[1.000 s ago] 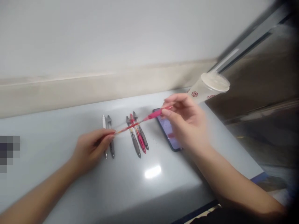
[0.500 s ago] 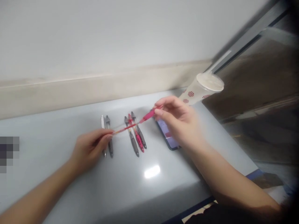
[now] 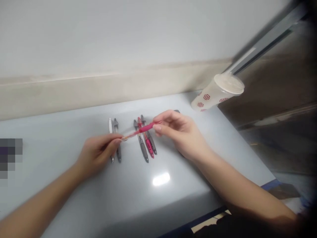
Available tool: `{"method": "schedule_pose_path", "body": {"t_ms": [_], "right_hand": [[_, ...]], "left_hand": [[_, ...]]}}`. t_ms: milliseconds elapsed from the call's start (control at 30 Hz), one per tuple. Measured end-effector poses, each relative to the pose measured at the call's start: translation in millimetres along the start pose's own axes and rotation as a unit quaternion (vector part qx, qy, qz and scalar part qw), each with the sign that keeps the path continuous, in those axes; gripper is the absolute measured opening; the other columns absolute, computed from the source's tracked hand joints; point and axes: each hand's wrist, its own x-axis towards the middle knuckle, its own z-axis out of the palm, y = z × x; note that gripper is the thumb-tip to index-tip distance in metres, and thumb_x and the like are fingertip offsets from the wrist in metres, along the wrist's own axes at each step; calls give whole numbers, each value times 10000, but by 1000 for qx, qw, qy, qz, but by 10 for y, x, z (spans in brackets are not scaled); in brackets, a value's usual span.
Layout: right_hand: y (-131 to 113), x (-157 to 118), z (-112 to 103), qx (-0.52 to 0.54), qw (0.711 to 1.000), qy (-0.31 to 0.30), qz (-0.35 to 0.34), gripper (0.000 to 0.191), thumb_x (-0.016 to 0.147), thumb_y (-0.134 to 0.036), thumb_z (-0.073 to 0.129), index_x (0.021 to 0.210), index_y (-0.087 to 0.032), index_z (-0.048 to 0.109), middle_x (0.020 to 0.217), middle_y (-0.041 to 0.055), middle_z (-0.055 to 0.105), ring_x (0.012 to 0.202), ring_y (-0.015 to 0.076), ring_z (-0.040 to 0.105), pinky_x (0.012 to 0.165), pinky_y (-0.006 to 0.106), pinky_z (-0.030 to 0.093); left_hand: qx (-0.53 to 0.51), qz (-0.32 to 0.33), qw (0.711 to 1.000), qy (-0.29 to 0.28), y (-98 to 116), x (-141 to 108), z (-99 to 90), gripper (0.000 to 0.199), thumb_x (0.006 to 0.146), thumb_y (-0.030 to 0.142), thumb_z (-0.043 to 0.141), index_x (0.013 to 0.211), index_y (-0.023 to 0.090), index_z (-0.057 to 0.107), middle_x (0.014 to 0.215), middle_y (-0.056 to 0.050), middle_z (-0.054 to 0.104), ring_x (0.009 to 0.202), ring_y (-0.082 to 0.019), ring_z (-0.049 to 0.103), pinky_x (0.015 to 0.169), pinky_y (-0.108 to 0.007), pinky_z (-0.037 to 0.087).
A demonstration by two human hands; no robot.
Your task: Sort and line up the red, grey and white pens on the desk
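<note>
Between finger and thumb, my left hand (image 3: 99, 152) pinches the end of a thin pen refill (image 3: 128, 137). My right hand (image 3: 184, 135) has a pink pen barrel (image 3: 148, 127) in its fingertips, grip section toward the left. The refill's other end runs into the barrel, so the two form one slanted line above the table. Behind my left fingers lie a white pen (image 3: 110, 125) and a grey pen (image 3: 119, 152). Under the barrel, a red pen (image 3: 149, 144) rests between two more grey pens (image 3: 143, 149).
A patterned paper cup (image 3: 208, 97) with a lid stands at the back right, near the wall (image 3: 99, 91). Behind my right hand only a dark edge of a phone (image 3: 177, 111) shows. The white table (image 3: 123, 198) ends at its right and front edges.
My right hand has moved left with the pink barrel, and less of the red refill shows between the hands. The phone is now mostly covered by my right hand.
</note>
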Motion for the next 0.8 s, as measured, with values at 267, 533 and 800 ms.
{"method": "schedule_pose_path", "body": {"t_ms": [267,533,800], "right_hand": [[-27,-73,14,-263,961,-78,-32,468,1082,-451,478,729,-167,597,615,-13,610,563,88,536,610,245,398],[-92,-91,-37,-336,922,-136,-134,278,1056,-417,569,1152,-180,679,970,53,739,820,143,664,719,250,472],[-83,-118,-2,-381,904,-146,-127,342,1076,-454,516,1208,-178,670,824,32,710,742,150,646,700,248,463]], "left_hand": [[-5,29,999,23,-2,21,-14,199,976,315,620,985,250,808,723,10,728,597,-134,636,601,-248,494],[-93,22,995,34,-47,48,-15,204,921,283,736,1103,322,818,732,7,664,635,-134,568,571,-270,431],[-150,-16,988,37,-52,76,-49,171,860,274,813,1015,338,843,907,-41,749,787,-180,654,643,-309,493]]}}
